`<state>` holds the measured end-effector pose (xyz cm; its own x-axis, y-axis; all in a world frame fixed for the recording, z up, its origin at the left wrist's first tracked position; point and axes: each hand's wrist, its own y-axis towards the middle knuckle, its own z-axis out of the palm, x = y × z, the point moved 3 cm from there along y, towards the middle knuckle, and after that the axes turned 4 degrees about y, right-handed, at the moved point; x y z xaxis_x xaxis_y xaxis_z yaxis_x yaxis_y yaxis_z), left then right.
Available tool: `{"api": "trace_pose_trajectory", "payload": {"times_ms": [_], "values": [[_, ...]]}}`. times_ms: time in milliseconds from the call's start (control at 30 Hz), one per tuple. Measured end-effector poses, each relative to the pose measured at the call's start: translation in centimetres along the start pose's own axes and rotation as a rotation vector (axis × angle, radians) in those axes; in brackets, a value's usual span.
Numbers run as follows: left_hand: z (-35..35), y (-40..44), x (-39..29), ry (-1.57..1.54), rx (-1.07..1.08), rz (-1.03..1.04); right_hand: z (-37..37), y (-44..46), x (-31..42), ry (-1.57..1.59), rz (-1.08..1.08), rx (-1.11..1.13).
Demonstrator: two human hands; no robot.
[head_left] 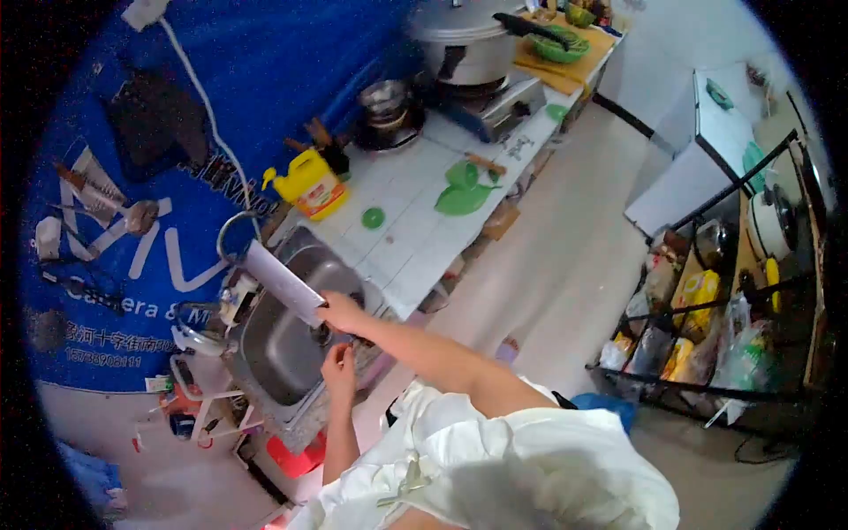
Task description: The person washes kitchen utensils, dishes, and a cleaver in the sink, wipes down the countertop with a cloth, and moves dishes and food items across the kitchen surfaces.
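My right hand (343,314) is closed at the lower end of a wide, pale, flat blade (284,281), which looks like a cleaver; its handle is hidden in my fingers. The blade slants over the metal sink (274,349), its far end near the curved faucet (231,237). Just below my right hand, at the sink's near edge, my left hand (338,364) has its fingers curled together. Whatever it may hold is too small to make out. Something dark shows between the two hands.
Beyond the sink, a yellow jug (311,187) and a green round piece (374,217) stand on the white counter (402,221). Farther along are a stove (499,106) with a large pot (464,53) and a cutting board (561,78). A black rack (707,389) stands at the right.
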<state>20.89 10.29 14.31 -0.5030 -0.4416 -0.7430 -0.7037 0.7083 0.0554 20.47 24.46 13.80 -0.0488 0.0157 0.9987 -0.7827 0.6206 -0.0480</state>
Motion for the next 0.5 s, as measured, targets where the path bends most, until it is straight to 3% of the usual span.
{"api": "trace_pose_trajectory", "payload": {"times_ms": [33,100,167,200,300,333,367,433,500], "values": [[1.2,-0.3,-1.3,0.011,0.019,-0.035,-1.1,-0.5,0.4,0.257,0.2,0.159],[4.5,-0.3,-3.1,-0.036,0.093,-0.048,-5.3,-2.8,2.8,0.632,0.251,0.213],[8.3,0.1,-5.0,0.053,0.105,0.066,-9.8,-4.6,4.4,0.721,0.317,0.188],[10.2,0.4,-6.5,-0.045,0.185,0.086,-12.3,-5.5,5.2,0.716,0.315,0.174],[14.0,0.0,-15.2,-0.064,0.278,0.052,-19.4,-7.0,8.5,0.794,0.228,0.245],[16.3,0.6,-16.2,-0.236,0.217,0.176,-21.6,-7.1,9.9,0.753,0.173,0.234],[18.1,0.9,-16.6,-0.246,0.222,0.175,-23.9,-7.2,11.3,0.71,0.117,0.225],[21.2,1.9,-20.3,-0.071,0.299,0.35,-29.0,-8.3,15.2,0.738,0.034,0.172],[23.9,3.1,-24.4,-0.203,0.525,0.277,-34.6,-9.1,18.4,0.775,-0.083,0.085]]}}
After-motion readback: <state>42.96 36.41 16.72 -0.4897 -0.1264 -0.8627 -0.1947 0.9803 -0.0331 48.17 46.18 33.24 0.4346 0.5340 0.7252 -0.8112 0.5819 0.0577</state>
